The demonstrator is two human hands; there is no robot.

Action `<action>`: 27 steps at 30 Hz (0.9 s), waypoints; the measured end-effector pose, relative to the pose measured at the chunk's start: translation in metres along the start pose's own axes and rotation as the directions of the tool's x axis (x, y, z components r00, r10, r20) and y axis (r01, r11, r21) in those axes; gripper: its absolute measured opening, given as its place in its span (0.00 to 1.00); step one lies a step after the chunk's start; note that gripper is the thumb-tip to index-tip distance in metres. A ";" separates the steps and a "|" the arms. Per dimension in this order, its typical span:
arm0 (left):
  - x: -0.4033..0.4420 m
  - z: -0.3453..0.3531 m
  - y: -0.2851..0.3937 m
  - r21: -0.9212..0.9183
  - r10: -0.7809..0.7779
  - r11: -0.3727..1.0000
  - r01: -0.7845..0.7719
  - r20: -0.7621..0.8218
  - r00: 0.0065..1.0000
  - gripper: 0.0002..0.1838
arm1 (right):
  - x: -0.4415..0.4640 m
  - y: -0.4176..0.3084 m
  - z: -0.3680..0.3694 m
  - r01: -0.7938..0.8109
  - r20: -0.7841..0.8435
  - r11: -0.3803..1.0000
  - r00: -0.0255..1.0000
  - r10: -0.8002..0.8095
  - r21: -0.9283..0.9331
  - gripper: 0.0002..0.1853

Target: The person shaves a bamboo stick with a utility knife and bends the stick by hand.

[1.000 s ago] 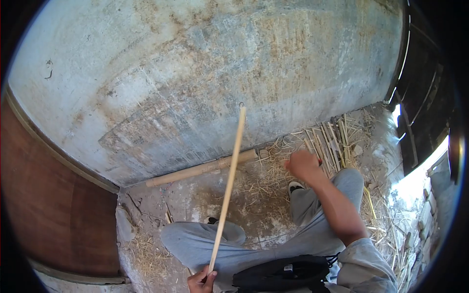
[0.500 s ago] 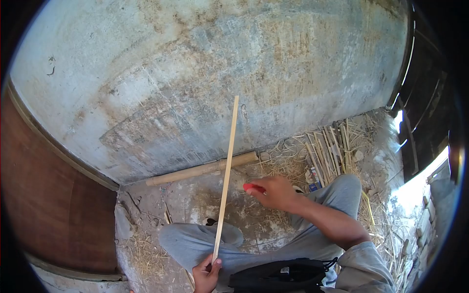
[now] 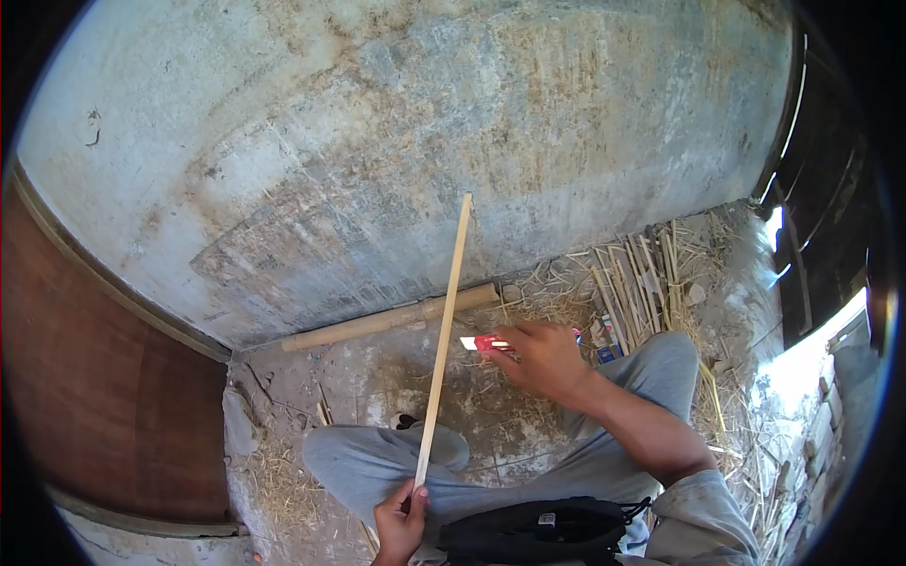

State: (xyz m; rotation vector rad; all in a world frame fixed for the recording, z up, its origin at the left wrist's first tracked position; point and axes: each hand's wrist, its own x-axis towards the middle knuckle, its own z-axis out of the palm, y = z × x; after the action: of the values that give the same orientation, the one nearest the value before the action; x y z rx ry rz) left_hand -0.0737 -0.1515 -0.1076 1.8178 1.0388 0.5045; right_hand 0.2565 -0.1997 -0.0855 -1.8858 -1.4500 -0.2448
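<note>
A long, thin, pale bamboo strip [image 3: 444, 344] slants upward from my left hand [image 3: 401, 521], which pinches its lower end above my left thigh. The strip's far tip stands out against the wall. In my right hand [image 3: 547, 361] is a red utility knife [image 3: 489, 343], its pale blade tip pointing left toward the middle of the strip. A small gap separates blade and strip in this view. My fingers hide most of the knife's handle.
A bamboo pole [image 3: 392, 321] lies along the foot of the stained wall [image 3: 425, 141]. Several split strips [image 3: 646, 288] rest on shavings at the right, beside a small blue box [image 3: 605, 355]. A black bag [image 3: 538, 530] sits on my lap. A brown door panel [image 3: 113, 377] stands left.
My right hand has turned and risen slightly, bringing the knife's blade into view. The strip's upper end has shifted a little to the right, still held in my left hand.
</note>
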 end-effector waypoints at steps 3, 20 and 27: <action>0.001 0.002 0.001 -0.035 -0.022 0.999 0.022 0.003 1.000 0.10 | -0.002 0.005 -0.001 -0.082 0.111 0.992 0.989 0.093 -0.096 0.15; 0.016 0.005 0.010 -0.323 -0.199 0.913 0.251 0.184 0.963 0.13 | -0.024 -0.047 0.018 -0.114 0.340 0.897 0.939 -0.043 0.428 0.17; 0.032 0.008 0.024 -0.430 -0.333 0.749 0.505 0.415 0.847 0.18 | -0.030 -0.050 0.014 -0.053 0.366 0.964 0.929 -0.048 0.260 0.21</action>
State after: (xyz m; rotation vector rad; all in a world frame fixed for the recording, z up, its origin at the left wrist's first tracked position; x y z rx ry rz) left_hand -0.0393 -0.1337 -0.0934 1.0741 0.9365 0.1756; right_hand 0.1972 -0.2084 -0.0905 -1.7719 -1.6317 0.3143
